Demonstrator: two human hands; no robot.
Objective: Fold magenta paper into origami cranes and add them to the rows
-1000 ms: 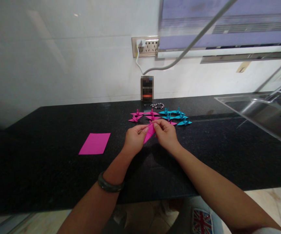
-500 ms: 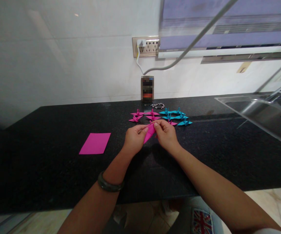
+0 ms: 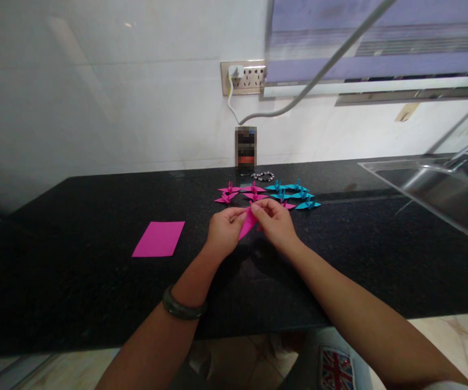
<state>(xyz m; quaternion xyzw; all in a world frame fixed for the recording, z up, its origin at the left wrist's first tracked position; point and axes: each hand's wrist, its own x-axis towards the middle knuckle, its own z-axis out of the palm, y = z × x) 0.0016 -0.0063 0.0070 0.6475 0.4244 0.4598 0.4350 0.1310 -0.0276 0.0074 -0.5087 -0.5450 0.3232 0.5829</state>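
Observation:
A small piece of folded pink origami paper (image 3: 247,226) is pinched between both my hands, above the dark countertop. My left hand (image 3: 223,232) is closed on its left side, thumb on top. On its upper right edge, my right hand (image 3: 277,223) presses with the thumb, fingers curled behind. Just beyond my hands stand several pink paper cranes (image 3: 254,188) and several blue paper cranes (image 3: 307,205), one pink crane partly hidden by my right hand. To the left lies a flat square of pink paper (image 3: 159,239).
A bead bracelet (image 3: 263,176) lies behind the cranes, near a blurred-out upright phone-like object (image 3: 246,147) against the wall. A cable runs from the wall socket (image 3: 244,77). At the right is a steel sink (image 3: 453,189). The black countertop (image 3: 75,292) ends at its front edge near me.
My right thumb has slid slightly left and down along the folded pink paper. My left hand stays almost in place, and the cranes and the paper square have not moved.

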